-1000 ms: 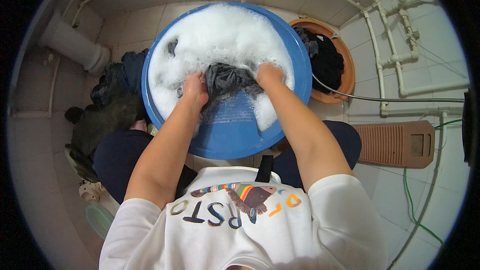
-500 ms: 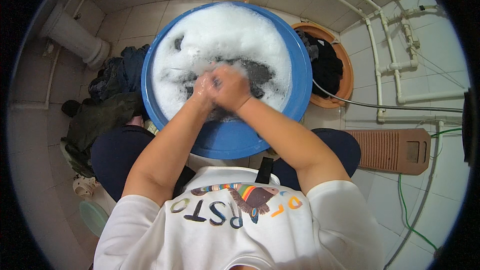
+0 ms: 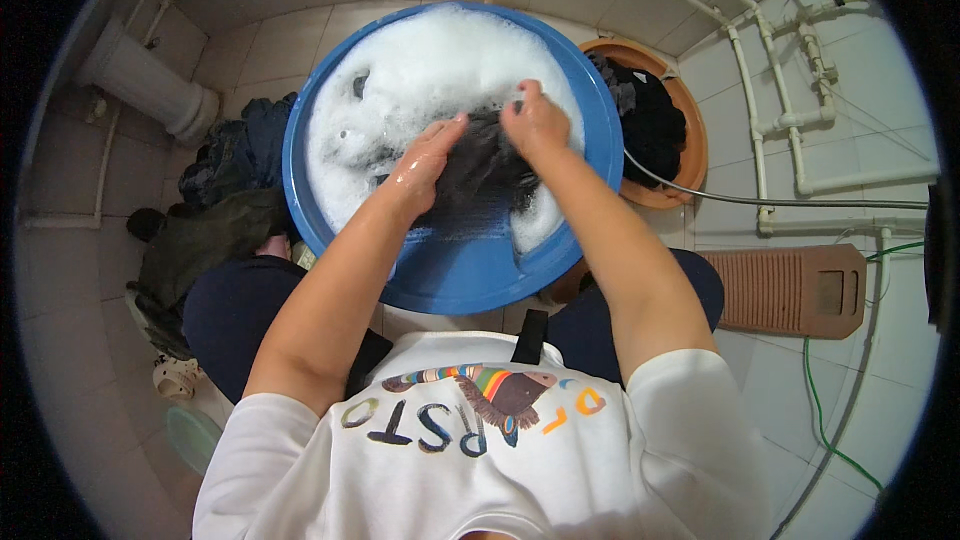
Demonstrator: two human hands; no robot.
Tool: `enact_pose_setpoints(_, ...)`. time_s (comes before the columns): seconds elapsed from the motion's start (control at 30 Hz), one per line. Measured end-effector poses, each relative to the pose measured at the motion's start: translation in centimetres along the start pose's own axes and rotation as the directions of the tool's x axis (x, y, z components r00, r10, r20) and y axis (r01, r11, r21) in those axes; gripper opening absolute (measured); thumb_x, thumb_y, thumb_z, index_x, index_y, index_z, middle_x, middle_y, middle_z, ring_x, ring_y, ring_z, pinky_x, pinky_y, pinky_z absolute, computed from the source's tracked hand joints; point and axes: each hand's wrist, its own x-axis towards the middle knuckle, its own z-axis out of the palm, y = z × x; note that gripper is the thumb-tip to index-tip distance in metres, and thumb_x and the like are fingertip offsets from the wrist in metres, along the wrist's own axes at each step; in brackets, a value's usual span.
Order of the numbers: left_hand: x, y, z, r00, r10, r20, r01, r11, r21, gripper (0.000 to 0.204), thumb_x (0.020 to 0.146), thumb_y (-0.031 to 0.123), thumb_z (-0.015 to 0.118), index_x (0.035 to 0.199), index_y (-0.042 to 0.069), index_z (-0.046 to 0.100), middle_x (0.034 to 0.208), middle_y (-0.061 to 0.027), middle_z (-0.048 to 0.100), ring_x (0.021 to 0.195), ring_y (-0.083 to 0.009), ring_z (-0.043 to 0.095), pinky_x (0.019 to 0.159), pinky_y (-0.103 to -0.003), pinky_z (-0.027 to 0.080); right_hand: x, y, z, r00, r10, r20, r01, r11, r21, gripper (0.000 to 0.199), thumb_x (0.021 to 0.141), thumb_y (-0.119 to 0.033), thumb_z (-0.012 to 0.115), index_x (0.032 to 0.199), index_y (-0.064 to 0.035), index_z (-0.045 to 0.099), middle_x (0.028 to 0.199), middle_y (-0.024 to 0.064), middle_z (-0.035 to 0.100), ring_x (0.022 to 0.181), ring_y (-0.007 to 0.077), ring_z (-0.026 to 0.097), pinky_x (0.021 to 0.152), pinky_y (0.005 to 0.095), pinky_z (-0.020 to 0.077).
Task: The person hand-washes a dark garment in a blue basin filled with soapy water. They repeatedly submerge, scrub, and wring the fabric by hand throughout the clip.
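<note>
Here in the blue basin (image 3: 455, 285), both hands are at the dark wet cloth (image 3: 480, 160), which lies spread across the basin's middle, running toward its near side. The left hand (image 3: 425, 162) is at the cloth's left edge, fingers straight and close together, palm turned inward. Across from it, the right hand (image 3: 540, 128) has its fingers bent at the cloth's upper right; whether they grip it, I can't tell. White foam (image 3: 450, 45) heaps up over the basin's far half! Right of the basin, an orange tub (image 3: 697, 145) bears black clothes (image 3: 655, 130); left of it, dark garments (image 3: 235, 160) lie piled.
</note>
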Motion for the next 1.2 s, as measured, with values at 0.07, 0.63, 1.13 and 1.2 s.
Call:
enact_pose_setpoints(0.07, -0.8, 1.0, -0.3, 0.997, 0.068, 0.047, -0.08, 0.937, 0.34, 0.065, 0.075, 0.042, 0.062, 0.122, 0.003, 0.041, 0.117, -0.019, 0.048, 0.106, -0.0253, 0.047, 0.088, -0.035, 0.039, 1.2, 2.0, -0.8, 0.99, -0.113, 0.083, 0.131, 0.958, -0.254, 0.027, 0.073, -0.021, 0.052, 0.097, -0.0064, 0.053, 0.092, 0.0176, 0.059, 0.086, 0.0266, 0.058, 0.073, 0.0406, 0.0448)
enact_pose_setpoints(0.63, 0.4, 1.7, -6.8, 0.979, 0.157, 0.127, -0.194, 0.549, 0.813, 0.036, 0.074, 0.029, 0.062, 0.103, 0.008, 0.057, 0.095, -0.0112, 0.062, 0.086, -0.0272, 0.059, 0.076, -0.039, 0.046, -0.6, 3.3, 2.7, 0.913, -0.277, 0.299, 0.367, 0.877, -0.309, 0.023, 0.075, -0.015, 0.056, 0.094, -0.0032, 0.057, 0.095, 0.0197, 0.054, 0.09, 0.0358, 0.053, 0.082, 0.0417, 0.0433)
enact_pose_setpoints(1.13, 1.0, -1.1, -2.0, 0.995, -0.083, -0.061, 0.05, 0.905, -0.422, 0.04, 0.082, 0.044, 0.05, 0.099, 0.008, 0.054, 0.096, -0.0097, 0.057, 0.088, -0.0251, 0.055, 0.078, -0.04, 0.045, -8.1, -9.3, -0.8, 0.649, -0.717, -0.255, 0.736, 0.506, 0.45, 0.033, 0.062, -0.034, 0.065, 0.069, -0.0036, 0.054, 0.088, 0.0105, 0.052, 0.08, 0.0288, 0.056, 0.068, 0.036, 0.0468)
enact_pose_setpoints(1.2, -0.8, 0.0, 1.1, 0.985, -0.137, -0.109, 0.08, 0.906, -0.416, 0.04, 0.082, 0.04, 0.05, 0.103, 0.006, 0.053, 0.104, -0.0112, 0.055, 0.094, -0.0253, 0.053, 0.08, -0.041, 0.044, -7.0, -6.9, 1.5, 0.699, -0.648, -0.302, 0.715, 0.637, 0.288, 0.036, 0.066, -0.041, 0.062, 0.067, -0.0051, 0.055, 0.074, 0.0112, 0.054, 0.068, 0.0293, 0.057, 0.06, 0.0376, 0.047)
